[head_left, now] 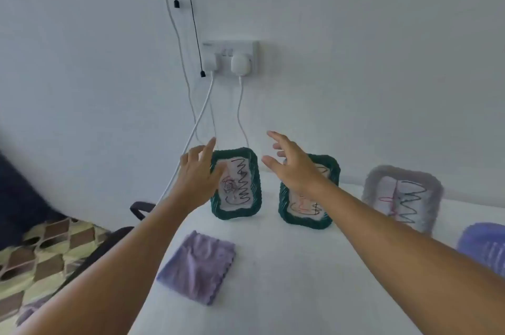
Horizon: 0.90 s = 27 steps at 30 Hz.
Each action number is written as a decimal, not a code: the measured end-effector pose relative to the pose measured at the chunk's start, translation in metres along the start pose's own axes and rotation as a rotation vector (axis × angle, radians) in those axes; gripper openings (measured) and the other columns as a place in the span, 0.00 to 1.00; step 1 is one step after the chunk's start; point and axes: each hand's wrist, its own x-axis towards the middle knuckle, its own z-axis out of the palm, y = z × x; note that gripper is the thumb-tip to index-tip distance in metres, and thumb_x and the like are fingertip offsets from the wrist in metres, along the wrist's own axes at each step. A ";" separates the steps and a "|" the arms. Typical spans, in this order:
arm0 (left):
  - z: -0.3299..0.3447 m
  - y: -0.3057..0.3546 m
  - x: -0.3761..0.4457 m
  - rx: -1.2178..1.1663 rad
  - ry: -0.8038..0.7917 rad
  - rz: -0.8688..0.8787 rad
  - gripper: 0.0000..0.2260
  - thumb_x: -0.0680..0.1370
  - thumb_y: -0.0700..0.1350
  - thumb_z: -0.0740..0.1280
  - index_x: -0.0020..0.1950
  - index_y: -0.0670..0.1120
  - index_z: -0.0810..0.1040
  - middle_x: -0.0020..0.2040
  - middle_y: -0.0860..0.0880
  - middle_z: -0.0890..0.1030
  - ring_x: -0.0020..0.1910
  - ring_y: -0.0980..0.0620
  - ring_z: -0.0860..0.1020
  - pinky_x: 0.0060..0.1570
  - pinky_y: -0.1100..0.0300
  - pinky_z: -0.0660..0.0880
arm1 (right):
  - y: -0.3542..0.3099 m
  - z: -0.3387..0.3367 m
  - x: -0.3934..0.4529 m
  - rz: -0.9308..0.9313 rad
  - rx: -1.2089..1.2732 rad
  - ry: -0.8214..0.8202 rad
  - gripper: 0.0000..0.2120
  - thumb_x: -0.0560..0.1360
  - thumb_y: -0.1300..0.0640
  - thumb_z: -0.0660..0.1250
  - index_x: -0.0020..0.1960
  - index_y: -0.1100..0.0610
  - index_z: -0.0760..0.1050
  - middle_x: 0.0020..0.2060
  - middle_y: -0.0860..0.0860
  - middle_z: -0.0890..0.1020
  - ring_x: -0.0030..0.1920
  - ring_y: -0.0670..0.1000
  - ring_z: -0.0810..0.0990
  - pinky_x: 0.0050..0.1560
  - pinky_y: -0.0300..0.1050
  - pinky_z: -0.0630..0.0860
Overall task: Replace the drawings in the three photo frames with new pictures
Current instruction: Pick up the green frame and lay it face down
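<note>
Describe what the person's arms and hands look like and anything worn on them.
Both arms are bare as far as the picture shows: no sleeves appear anywhere along either forearm. The left hand and right hand wear no gloves, and no rings, watch or bracelets can be seen. No markings show on the arms. The picture is slightly blurred, so small details could be missed.

Both bare hands, left hand [197,170] and right hand [292,168], are spread open around the upright green woven photo frame [235,184] on the white table [273,266].
</note>
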 end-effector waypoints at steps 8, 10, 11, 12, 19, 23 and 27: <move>0.015 -0.024 -0.012 -0.213 -0.160 -0.228 0.32 0.86 0.53 0.55 0.81 0.63 0.36 0.72 0.38 0.67 0.48 0.47 0.76 0.43 0.55 0.73 | 0.008 0.061 0.023 0.190 0.075 -0.176 0.36 0.84 0.52 0.60 0.81 0.36 0.40 0.81 0.50 0.56 0.79 0.55 0.58 0.74 0.52 0.62; 0.017 -0.026 -0.009 -0.319 -0.204 -0.255 0.32 0.86 0.51 0.55 0.79 0.66 0.34 0.72 0.36 0.70 0.53 0.46 0.75 0.51 0.49 0.76 | 0.013 0.066 0.027 0.238 0.073 -0.194 0.39 0.84 0.54 0.61 0.81 0.37 0.37 0.80 0.51 0.59 0.76 0.54 0.64 0.67 0.47 0.68; 0.019 -0.027 -0.007 -0.353 -0.216 -0.257 0.33 0.86 0.50 0.55 0.79 0.68 0.34 0.73 0.37 0.70 0.58 0.44 0.76 0.56 0.47 0.76 | 0.014 0.067 0.028 0.259 0.072 -0.207 0.40 0.84 0.54 0.61 0.81 0.37 0.35 0.79 0.51 0.62 0.71 0.53 0.69 0.62 0.44 0.69; 0.020 -0.028 -0.006 -0.385 -0.231 -0.258 0.33 0.86 0.48 0.56 0.78 0.69 0.35 0.74 0.38 0.70 0.64 0.43 0.75 0.60 0.48 0.74 | 0.017 0.068 0.028 0.272 0.086 -0.222 0.40 0.84 0.54 0.61 0.80 0.37 0.34 0.77 0.51 0.66 0.65 0.51 0.72 0.57 0.41 0.71; 0.032 -0.028 -0.006 -0.581 -0.258 -0.231 0.35 0.85 0.44 0.59 0.79 0.70 0.40 0.69 0.46 0.76 0.63 0.46 0.77 0.57 0.55 0.75 | 0.024 0.069 0.018 0.267 0.162 -0.220 0.42 0.84 0.61 0.60 0.79 0.31 0.36 0.70 0.40 0.67 0.54 0.44 0.75 0.44 0.32 0.74; 0.032 -0.020 -0.023 -0.793 -0.122 -0.222 0.32 0.85 0.45 0.62 0.80 0.70 0.49 0.61 0.46 0.81 0.61 0.50 0.81 0.64 0.48 0.77 | 0.022 0.063 0.003 0.188 0.295 -0.116 0.39 0.84 0.64 0.58 0.78 0.27 0.46 0.72 0.34 0.65 0.66 0.43 0.75 0.58 0.39 0.78; 0.033 -0.005 -0.052 -1.008 -0.105 -0.194 0.32 0.86 0.44 0.61 0.80 0.68 0.49 0.67 0.52 0.80 0.64 0.53 0.80 0.65 0.43 0.76 | 0.023 0.053 -0.026 0.154 0.385 -0.089 0.37 0.84 0.63 0.60 0.77 0.26 0.52 0.62 0.32 0.75 0.61 0.44 0.80 0.60 0.46 0.81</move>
